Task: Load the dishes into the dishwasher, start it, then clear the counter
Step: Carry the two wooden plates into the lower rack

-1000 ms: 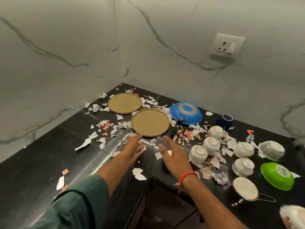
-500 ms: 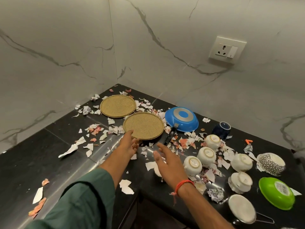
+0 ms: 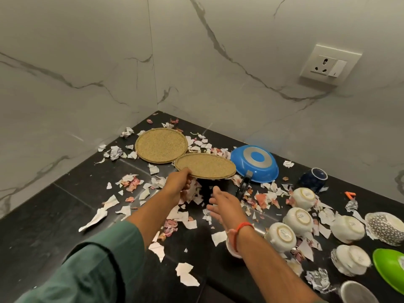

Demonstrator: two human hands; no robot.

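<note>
Near the counter corner: round tan speckled plate, near edge pinched and raised by left hand, right hand open just below; advise supporting underside, lifting level clear of blue pan.

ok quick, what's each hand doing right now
left hand: holds the near speckled gold plate by its rim, lifted off the counter
right hand: open, holding nothing

The left hand grips the near gold plate tilted off the counter; the right hand hovers open.
</note>
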